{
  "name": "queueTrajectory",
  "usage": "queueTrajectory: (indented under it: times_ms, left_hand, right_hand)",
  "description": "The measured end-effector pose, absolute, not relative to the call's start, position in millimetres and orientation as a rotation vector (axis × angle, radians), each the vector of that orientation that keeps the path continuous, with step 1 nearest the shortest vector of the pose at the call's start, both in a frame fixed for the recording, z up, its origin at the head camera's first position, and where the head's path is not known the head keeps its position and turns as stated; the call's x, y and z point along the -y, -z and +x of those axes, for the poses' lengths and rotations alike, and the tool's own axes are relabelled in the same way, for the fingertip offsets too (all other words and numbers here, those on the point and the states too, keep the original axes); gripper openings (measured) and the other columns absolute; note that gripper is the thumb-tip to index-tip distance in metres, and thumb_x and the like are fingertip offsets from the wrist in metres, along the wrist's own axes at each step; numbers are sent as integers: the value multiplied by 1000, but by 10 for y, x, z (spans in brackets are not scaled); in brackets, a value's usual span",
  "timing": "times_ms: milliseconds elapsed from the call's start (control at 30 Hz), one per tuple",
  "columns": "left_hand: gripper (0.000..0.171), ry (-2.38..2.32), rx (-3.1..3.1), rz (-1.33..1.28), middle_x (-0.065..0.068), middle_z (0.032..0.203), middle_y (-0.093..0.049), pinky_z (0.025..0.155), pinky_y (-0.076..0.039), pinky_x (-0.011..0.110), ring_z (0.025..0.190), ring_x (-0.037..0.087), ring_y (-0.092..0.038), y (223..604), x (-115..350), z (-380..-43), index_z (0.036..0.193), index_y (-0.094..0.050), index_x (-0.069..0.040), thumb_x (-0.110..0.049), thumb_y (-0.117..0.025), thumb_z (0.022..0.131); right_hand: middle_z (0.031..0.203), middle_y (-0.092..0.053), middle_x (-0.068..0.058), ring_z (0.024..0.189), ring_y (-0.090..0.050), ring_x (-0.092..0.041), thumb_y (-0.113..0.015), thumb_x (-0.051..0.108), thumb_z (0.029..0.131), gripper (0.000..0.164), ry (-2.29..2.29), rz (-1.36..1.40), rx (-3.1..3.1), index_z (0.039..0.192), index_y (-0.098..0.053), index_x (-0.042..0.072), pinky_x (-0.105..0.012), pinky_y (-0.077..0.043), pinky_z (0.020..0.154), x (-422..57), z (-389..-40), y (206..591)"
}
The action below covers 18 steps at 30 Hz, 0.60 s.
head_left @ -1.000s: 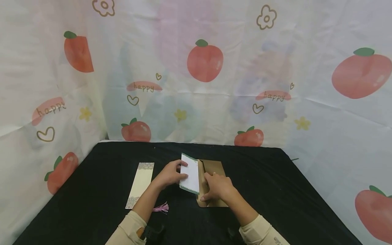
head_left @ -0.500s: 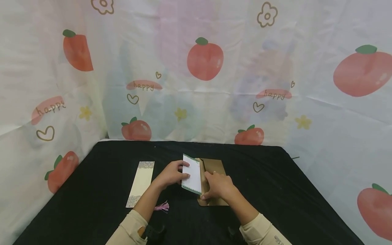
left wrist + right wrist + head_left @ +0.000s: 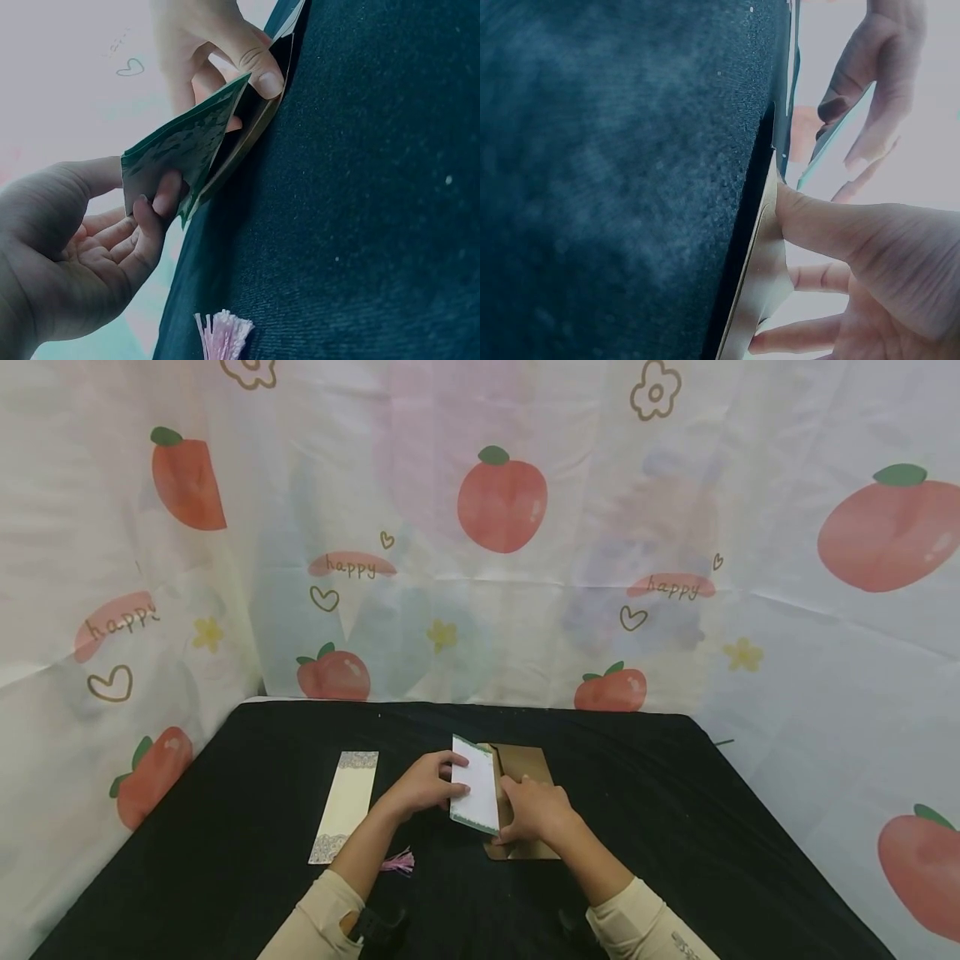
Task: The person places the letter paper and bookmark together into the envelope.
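My left hand [image 3: 423, 787] holds a white card [image 3: 476, 787] with green patterned edges, its thumb and fingers on either side of the card's left part. The card leans at a tilt, and its right edge overlaps the mouth of a brown paper envelope [image 3: 527, 762] in the head view. With my right hand [image 3: 538, 810] I pinch the envelope at its open side. In the left wrist view the thumb [image 3: 266, 82] is at the rim and the mouth gapes beside the card [image 3: 176, 142]. From the right wrist, the envelope [image 3: 763, 274] shows edge-on against the dark cloth.
A long cream paper strip [image 3: 348, 797] with lacy patterned ends lies left of my hands, partly behind the left forearm. A pink tassel [image 3: 399, 862] lies beside that forearm. Black cloth [image 3: 675, 827] covers the table, and a printed curtain [image 3: 495, 627] stands behind it.
My left hand has moved the card slightly to the right, so it covers more of the envelope's open edge. The right hand keeps its grip on the envelope in place.
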<state>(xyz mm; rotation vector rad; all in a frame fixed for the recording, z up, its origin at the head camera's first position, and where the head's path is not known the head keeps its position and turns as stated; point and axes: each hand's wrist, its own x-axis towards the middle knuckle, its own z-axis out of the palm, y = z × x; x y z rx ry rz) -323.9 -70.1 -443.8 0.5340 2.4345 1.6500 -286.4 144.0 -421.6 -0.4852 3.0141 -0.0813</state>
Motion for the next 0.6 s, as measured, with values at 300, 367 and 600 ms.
queueTrajectory:
  times_ms: [300,367,600]
  left_hand:
    - [44,-1651,-2419,522,19,113,-70,67,-59,38,79,23,-67,4440,694,-3237,131,-61,4,-1,-77,90]
    - [44,-1651,-2420,517,20,115,-69,70,-60,38,83,24,-67,4448,685,-3242,131,-61,4,0,-77,90]
    - [44,-1675,-2455,478,20,110,-65,70,-61,39,83,25,-67,4473,678,-3243,130,-61,5,1,-77,90]
  right_hand:
    - [92,-58,-6,81,-59,-26,-94,51,71,66,79,-480,-3018,114,-60,14,-52,-52,72,-1438,-2888,4220]
    - [92,-58,-6,80,-59,-26,-94,51,70,67,78,-477,-3018,114,-60,14,-51,-52,71,-1441,-2890,4222]
    - [95,-59,-8,81,-61,-29,-94,52,70,69,83,-481,-3008,117,-60,13,-53,-52,74,-1442,-2892,4231]
